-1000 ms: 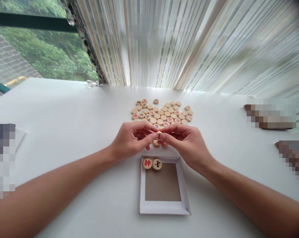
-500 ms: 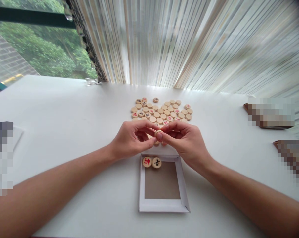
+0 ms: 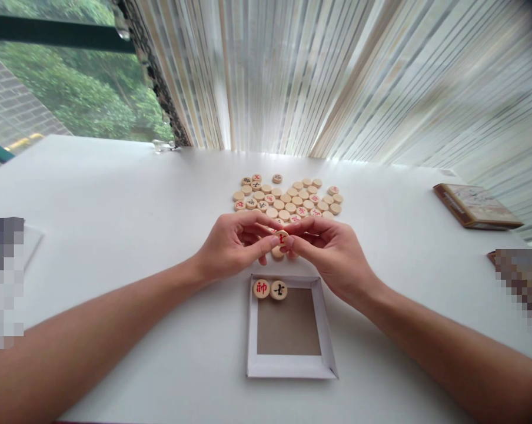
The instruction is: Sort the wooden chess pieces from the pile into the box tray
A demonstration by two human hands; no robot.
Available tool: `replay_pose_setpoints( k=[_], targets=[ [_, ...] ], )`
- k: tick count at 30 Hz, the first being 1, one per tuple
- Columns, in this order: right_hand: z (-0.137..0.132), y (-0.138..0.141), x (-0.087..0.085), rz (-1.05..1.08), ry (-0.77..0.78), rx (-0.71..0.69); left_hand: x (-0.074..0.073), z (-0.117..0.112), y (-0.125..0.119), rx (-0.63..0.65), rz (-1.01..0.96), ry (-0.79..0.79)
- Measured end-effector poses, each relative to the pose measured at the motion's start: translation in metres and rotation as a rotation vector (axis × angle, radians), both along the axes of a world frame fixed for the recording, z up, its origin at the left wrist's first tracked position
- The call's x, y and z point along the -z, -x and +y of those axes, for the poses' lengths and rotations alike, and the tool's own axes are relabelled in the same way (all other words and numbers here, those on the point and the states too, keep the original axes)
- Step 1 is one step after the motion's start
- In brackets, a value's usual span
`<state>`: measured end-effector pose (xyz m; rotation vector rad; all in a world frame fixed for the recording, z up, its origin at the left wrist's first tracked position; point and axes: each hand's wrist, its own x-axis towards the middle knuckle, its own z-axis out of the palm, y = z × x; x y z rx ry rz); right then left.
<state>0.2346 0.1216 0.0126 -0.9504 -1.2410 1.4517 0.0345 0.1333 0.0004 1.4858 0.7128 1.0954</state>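
Note:
Between the fingertips of both hands is a round wooden Chinese chess piece (image 3: 282,238), its red character turned up towards me. My left hand (image 3: 237,244) pinches it from the left with thumb and fingers. From the right, my right hand (image 3: 330,244) grips the same piece. Just below the hands lies a shallow white box tray (image 3: 291,366) with a brown bottom. Two pieces rest in its far left corner: one with a red character (image 3: 261,288), one with a black character (image 3: 279,290). Beyond my hands many loose chess pieces (image 3: 285,205) are spread, some partly hidden by my fingers.
On the right of the white table (image 3: 160,353) lie a flat brown box (image 3: 478,206) and a second, blurred-out item (image 3: 522,282). Another blurred item (image 3: 3,282) is at the left edge. A string curtain (image 3: 270,76) hangs behind the table's far edge.
The held piece has been tilted between my fingers, so its red-marked face now shows instead of its edge. My left thumb has shifted onto its side. The tray's pieces have not moved.

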Motion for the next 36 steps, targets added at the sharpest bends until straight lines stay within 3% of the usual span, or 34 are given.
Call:
replay_pose_setpoints(
  k=[8,21,36],
  targets=[
    [0.0002,0.0005,0.0032,0.022,0.023,-0.008,-0.0021,-0.0008,0.0006,0.021,-0.013,-0.029],
    [0.0009,-0.0003,-0.001,0.049,0.075,-0.031,-0.0012,-0.0045,0.0033,0.006,0.138,-0.095],
    [0.0023,-0.0027,-0.0043,0.061,0.172,-0.037,0.0008,-0.0037,-0.0004,0.026,0.022,-0.013]
  ],
)
